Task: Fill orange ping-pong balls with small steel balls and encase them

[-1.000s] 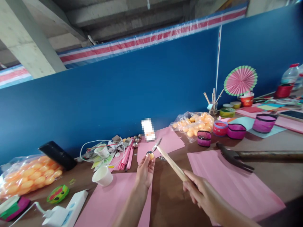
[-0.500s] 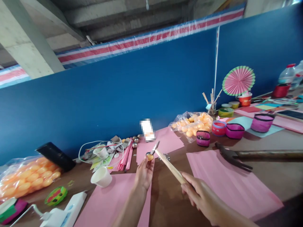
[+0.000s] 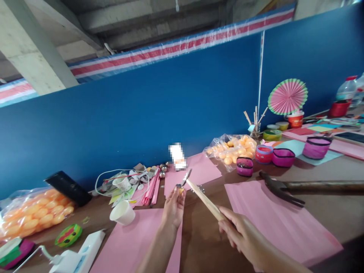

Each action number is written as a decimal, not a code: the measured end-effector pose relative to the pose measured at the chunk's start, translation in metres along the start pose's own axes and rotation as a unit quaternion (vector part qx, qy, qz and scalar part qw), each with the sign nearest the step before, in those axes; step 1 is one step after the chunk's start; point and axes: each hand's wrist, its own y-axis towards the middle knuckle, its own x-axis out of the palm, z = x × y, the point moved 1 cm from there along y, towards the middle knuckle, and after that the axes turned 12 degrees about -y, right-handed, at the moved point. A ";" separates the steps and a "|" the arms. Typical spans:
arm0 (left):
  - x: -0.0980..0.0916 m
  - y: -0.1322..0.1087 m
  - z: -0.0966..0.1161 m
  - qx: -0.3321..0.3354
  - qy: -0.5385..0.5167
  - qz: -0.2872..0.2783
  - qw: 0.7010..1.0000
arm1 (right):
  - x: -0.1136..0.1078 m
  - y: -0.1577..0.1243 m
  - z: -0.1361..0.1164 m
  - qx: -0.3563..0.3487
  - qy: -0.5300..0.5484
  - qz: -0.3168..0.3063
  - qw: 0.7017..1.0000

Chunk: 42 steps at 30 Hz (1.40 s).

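Observation:
My left hand [image 3: 174, 208] is raised above the table, fingertips pinching a small round gold piece [image 3: 180, 189] that looks dark and silvery along its top. What kind of piece it is I cannot make out. My right hand [image 3: 236, 229] wraps round the pale wooden handle of a small hammer [image 3: 205, 201]. Its narrow metal head [image 3: 186, 177] is right by the gold piece; whether they touch is unclear. Behind the handle, small shiny bits [image 3: 200, 188] lie on the table, partly hidden.
A claw hammer [image 3: 281, 189] lies at right across pink paper [image 3: 273, 220]. A white cup [image 3: 122, 213] stands at left on another pink sheet, near a power strip [image 3: 88, 250]. Bags of orange balls [image 3: 36, 208] and pink containers [image 3: 244, 167] surround the area; a blue wall [image 3: 170, 102] is behind.
The gold piece has turned in my left fingertips, so its dark silvery part now shows on top. Both hands and the small hammer have barely moved.

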 end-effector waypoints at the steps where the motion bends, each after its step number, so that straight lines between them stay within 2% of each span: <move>1: 0.000 0.000 0.000 -0.004 0.002 0.001 1.000 | 0.000 0.000 0.000 0.003 0.004 0.006 1.000; 10: 0.005 -0.003 0.000 0.005 -0.007 0.016 1.000 | 0.001 -0.001 0.003 0.008 0.006 0.031 0.999; 15: 0.002 -0.002 0.000 0.004 -0.005 0.018 1.000 | -0.001 -0.001 0.001 -0.018 -0.011 0.015 1.000; 22: 0.004 -0.005 0.003 0.004 0.007 0.012 1.000 | 0.000 -0.003 0.001 0.003 0.005 0.043 0.999; 26: 0.005 -0.006 0.002 -0.013 0.007 0.017 1.000 | -0.002 -0.004 -0.002 -0.016 -0.003 0.005 1.000; 31: 0.003 -0.006 0.000 0.006 0.006 0.010 1.000 | -0.001 -0.003 0.001 0.002 0.009 0.034 0.999; 35: 0.004 -0.007 -0.001 -0.029 0.002 0.014 0.999 | 0.000 -0.003 0.004 -0.013 0.003 0.013 1.000; 38: 0.006 -0.007 0.000 -0.018 -0.004 0.007 1.000 | -0.001 -0.003 0.003 -0.001 -0.002 0.040 0.999; 42: 0.006 -0.007 0.000 -0.014 -0.003 0.007 1.000 | -0.003 -0.004 -0.001 -0.010 -0.012 0.008 1.000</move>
